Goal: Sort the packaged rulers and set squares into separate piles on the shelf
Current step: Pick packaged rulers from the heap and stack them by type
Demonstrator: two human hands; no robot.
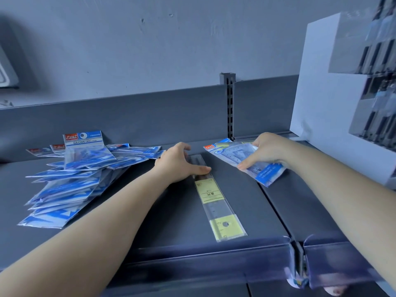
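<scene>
Head view: left hand [179,161] presses the ruler pack [216,198] flat, right hand [267,153] grips a set-square pack [246,161]; blue heap [70,179] awaits sorting.

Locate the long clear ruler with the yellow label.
In the head view, the long clear ruler with the yellow label lies flat mid-shelf, right of the blue packet pile, its far end under the left hand.

Your left hand [179,162] covers the ruler's [216,198] far end, and the boxes [368,82] beyond your right hand [266,152] are blurred.
</scene>
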